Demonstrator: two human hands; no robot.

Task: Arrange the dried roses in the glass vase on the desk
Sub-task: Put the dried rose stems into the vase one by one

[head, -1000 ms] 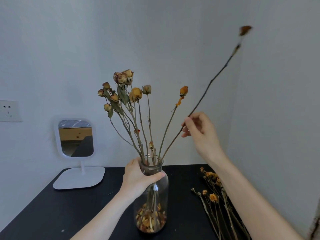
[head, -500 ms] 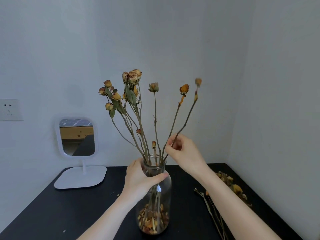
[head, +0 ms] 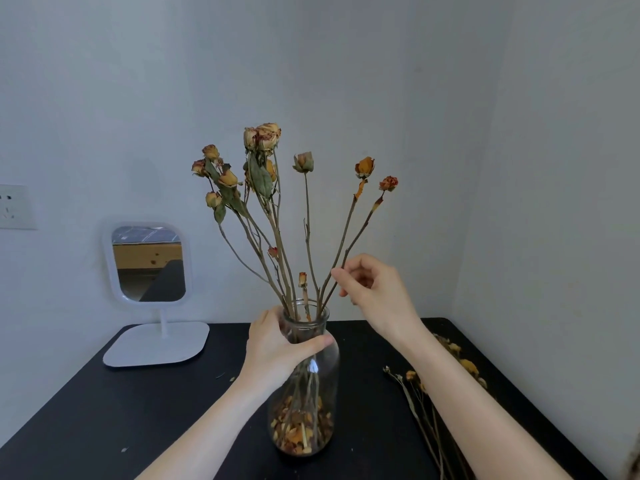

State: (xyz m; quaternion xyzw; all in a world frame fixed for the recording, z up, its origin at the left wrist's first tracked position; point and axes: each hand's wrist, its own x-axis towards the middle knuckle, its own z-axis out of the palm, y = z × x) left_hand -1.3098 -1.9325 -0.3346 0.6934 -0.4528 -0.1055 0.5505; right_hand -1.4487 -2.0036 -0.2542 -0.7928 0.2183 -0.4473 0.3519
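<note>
A clear glass vase (head: pixel 323 379) stands on the black desk (head: pixel 156 410), with dried petals heaped in its bottom. Several dried roses (head: pixel 265 137) rise from its neck and fan out. My left hand (head: pixel 277 348) is wrapped around the vase's neck. My right hand (head: pixel 377 296) is just above and right of the rim, with thumb and forefinger pinched on the thin stem of the rightmost rose (head: pixel 388 183). That stem's lower end is inside the vase.
More loose dried flowers (head: pixel 415 379) lie on the desk to the right, partly under my right forearm. A white stand mirror (head: pixel 149 261) sits at the back left. A wall socket (head: pixel 14 206) is at far left. Walls close in behind and to the right.
My right hand brought the long-stemmed rose down from high at the right into the vase, then slid up its stem a little. My left hand stayed on the vase neck.
</note>
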